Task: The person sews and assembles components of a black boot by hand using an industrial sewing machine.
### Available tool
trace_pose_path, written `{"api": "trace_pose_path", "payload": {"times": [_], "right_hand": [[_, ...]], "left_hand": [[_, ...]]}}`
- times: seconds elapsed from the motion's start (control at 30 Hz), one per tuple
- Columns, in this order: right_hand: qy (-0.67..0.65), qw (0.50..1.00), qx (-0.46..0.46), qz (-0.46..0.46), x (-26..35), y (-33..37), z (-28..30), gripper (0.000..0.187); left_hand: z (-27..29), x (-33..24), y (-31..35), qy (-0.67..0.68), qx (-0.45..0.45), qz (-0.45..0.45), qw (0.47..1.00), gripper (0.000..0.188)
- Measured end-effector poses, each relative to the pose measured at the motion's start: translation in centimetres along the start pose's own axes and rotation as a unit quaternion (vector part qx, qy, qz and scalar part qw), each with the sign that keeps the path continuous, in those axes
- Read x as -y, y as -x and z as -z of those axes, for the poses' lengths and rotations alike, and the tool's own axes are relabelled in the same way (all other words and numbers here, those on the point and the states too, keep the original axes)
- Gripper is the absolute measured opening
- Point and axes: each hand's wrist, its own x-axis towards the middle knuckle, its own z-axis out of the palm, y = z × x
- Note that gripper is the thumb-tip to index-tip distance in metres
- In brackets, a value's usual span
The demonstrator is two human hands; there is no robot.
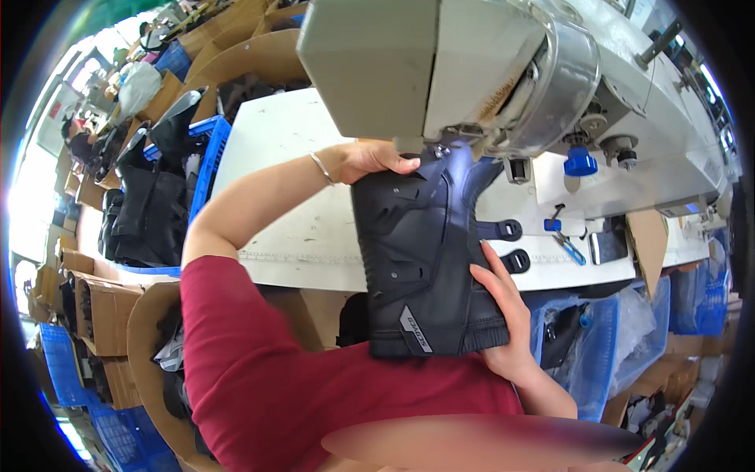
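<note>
A black boot upper [417,259] lies under the head of a sewing machine [377,71], its ribbed cuff end toward my body. My left hand [373,161] grips its far left edge close to the machine's needle area, thumb on top and the other fingers partly hidden. Around the near right side of the shaft, my right hand [507,318] is wrapped, fingers lying along the edge. Two black straps with buckles [510,230] stick out from the right side of the upper. A lamp lights the part under the machine head; the needle itself I cannot make out.
On the white table [275,212], right of the boot upper, lie blue-handled snips [570,248] and a dark phone-like block [608,246]. A blue crate [208,169] of black boot uppers stands at the left. Blue plastic bins [598,338] sit below the table's right edge; cardboard boxes [110,311] crowd the left.
</note>
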Motion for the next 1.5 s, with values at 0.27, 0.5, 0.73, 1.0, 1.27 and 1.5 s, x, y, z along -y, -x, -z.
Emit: {"api": "trace_pose_path", "payload": {"times": [0.27,0.5,0.73,1.0,1.27,1.5], "right_hand": [[0.031,0.997,-0.044,0.056,-1.9,0.4,-2.9,0.059],[0.049,0.996,-0.049,0.054,-1.4,0.5,-3.1,0.058],[0.045,0.996,-0.065,0.045,-1.4,0.3,-2.8,0.052],[0.056,0.992,-0.088,0.071,-2.3,0.2,-4.2,0.047],[0.084,0.994,-0.053,0.053,-0.7,-0.2,-3.8,0.059],[0.097,0.992,-0.053,0.062,-0.7,-0.5,-3.9,0.064]], "left_hand": [[-3.3,-3.7,1.9,-0.292,-0.124,-0.042,0.947,0.069],[-2.3,-3.6,1.7,-0.385,-0.131,-0.077,0.91,0.088],[-3.2,-3.3,1.9,-0.333,-0.124,-0.115,0.928,0.081],[-2.2,-3.1,2.5,-0.31,-0.142,-0.138,0.93,0.069],[-2.0,-3.5,1.8,-0.306,-0.172,-0.113,0.93,0.054],[-2.0,-3.5,1.5,-0.294,-0.172,-0.113,0.933,0.053]]}}
